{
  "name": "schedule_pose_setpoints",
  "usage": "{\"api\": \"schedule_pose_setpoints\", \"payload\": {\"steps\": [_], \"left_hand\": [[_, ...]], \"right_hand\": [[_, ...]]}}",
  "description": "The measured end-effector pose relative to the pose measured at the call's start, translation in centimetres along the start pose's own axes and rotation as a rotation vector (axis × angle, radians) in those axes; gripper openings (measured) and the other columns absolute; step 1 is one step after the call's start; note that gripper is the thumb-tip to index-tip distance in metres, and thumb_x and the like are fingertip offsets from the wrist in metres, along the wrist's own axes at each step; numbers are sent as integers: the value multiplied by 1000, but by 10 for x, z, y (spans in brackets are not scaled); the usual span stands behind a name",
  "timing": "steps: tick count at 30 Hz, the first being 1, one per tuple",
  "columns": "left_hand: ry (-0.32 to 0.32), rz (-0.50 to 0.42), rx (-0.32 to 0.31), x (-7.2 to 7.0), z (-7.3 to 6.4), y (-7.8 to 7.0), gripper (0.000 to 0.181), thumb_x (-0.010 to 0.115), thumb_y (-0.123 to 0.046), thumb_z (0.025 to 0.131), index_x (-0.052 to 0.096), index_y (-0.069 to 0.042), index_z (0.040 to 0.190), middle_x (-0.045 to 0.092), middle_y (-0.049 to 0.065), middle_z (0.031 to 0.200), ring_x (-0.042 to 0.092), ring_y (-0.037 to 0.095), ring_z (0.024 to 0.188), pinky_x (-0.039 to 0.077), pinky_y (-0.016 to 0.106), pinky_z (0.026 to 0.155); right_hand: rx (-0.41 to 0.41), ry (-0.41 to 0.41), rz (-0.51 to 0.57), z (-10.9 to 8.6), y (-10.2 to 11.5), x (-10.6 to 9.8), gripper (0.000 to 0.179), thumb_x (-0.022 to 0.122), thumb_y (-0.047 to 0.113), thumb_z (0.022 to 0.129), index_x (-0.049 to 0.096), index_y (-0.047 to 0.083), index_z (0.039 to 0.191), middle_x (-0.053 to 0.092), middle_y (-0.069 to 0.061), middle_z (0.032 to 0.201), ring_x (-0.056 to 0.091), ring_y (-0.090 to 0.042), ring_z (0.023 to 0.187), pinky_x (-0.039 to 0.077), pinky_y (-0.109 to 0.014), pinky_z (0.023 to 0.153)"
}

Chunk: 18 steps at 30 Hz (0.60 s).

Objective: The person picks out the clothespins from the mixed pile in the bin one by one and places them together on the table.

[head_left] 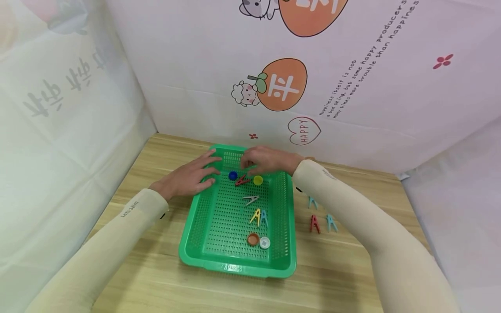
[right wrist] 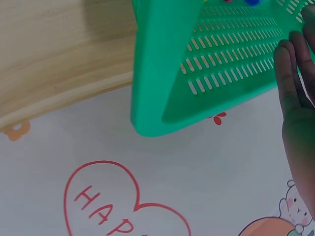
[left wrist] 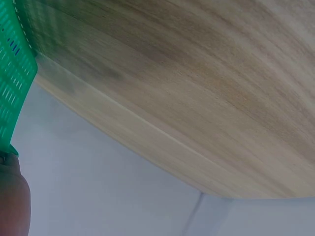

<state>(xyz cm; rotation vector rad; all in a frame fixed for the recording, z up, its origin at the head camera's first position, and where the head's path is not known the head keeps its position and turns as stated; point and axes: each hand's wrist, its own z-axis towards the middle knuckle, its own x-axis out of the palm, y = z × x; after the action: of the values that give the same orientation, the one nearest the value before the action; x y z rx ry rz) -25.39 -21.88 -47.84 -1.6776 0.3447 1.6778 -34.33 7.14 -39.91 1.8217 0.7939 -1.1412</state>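
A green plastic basket (head_left: 235, 267) with slotted walls stands on the wooden table. My left hand (head_left: 192, 176) is at its left rim, fingers spread and reaching over the edge. Over the far end of the basket, my right hand (head_left: 264, 160) points its bent fingers downward. Its fingertips are right by a red clothespin (head_left: 242, 180); I cannot tell whether they pinch it. A blue bottle cap (head_left: 233, 175) and a yellow cap (head_left: 258, 180) lie on either side of that clothespin. In the right wrist view, the right fingers (right wrist: 284, 66) overlap the basket wall.
Nearer in the basket lie white (head_left: 251, 199), yellow (head_left: 256, 216) and blue (head_left: 264, 217) clothespins, a brown cap (head_left: 253, 239) and a white cap (head_left: 265, 242). Right of it, a red clothespin (head_left: 315, 223) and two light-blue clothespins (head_left: 331, 222) lie on the table (head_left: 332, 265). Printed cloth (head_left: 203, 78) hangs behind.
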Motion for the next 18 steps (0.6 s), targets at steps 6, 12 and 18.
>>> {"api": "schedule_pose_setpoints", "payload": {"steps": [6, 12, 18], "left_hand": [[5, 6, -4, 2, 1, 0, 39, 56, -28, 112, 70, -5, 139, 38, 18, 174, 9, 41, 171, 24, 61, 135], [-1, 3, -2, 1, 0, 1, 39, 57, -29, 111, 71, -5, 139, 40, 17, 173, 11, 41, 171, 26, 60, 135], [3, 13, -2, 1, 2, 1, 39, 56, -29, 111, 71, -6, 139, 40, 16, 173, 11, 40, 171, 26, 59, 135]], "right_hand": [[16, 90, -1, 14, 0, 3, 28, 82, 16, 100, 77, 8, 126, 76, -6, 127, 69, -20, 112, 59, -39, 104], [29, 186, -29, 28, 3, 9, 32, 80, 15, 101, 75, 5, 131, 71, -8, 135, 67, -25, 122, 57, -41, 109], [36, 220, -69, 34, 1, 19, 35, 82, 14, 99, 74, 4, 132, 71, -11, 138, 68, -25, 126, 57, -40, 111]]}}
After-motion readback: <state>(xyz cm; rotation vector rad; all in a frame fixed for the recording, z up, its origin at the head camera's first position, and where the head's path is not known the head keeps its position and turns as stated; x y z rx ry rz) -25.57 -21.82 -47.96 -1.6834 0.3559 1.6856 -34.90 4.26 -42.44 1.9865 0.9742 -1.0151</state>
